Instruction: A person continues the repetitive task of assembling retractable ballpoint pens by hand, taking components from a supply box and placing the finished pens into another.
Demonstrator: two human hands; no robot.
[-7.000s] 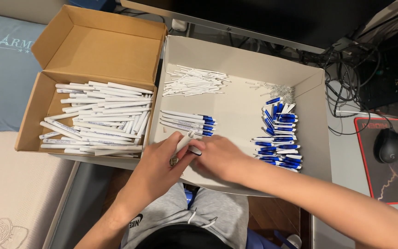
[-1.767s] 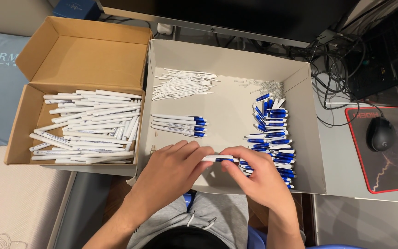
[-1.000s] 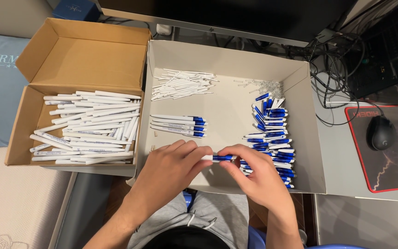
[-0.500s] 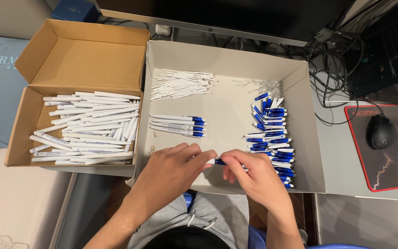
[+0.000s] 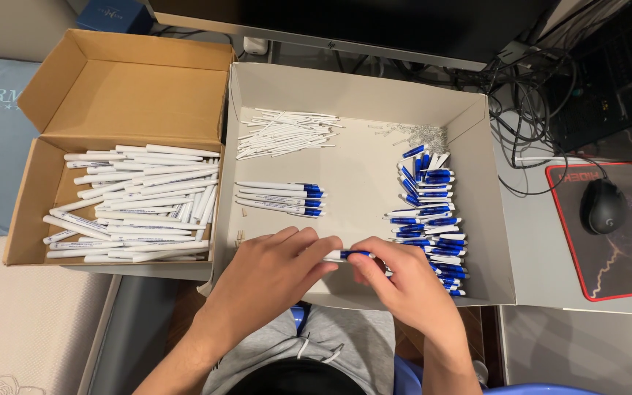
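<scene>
My left hand (image 5: 276,271) and my right hand (image 5: 396,281) meet over the front edge of a shallow white box (image 5: 352,95). Together they grip one white pen with a blue end (image 5: 345,255), held level between the fingertips. Inside the box lie a short row of finished white-and-blue pens (image 5: 276,198), a heap of thin white refills (image 5: 283,133), a pile of blue pen parts (image 5: 429,212) on the right, and several small springs (image 5: 422,134) at the back right.
A brown cardboard box (image 5: 115,95) on the left holds several white pen barrels (image 5: 137,205). On the right, a black mouse (image 5: 603,206) sits on a red-edged mat (image 5: 627,292). Cables (image 5: 543,110) run behind. My grey-trousered lap (image 5: 316,351) is below.
My hands closed in on the pen: the right hand slid left along it toward the left hand. The gap between the hands has shrunk. The piles have not moved.
</scene>
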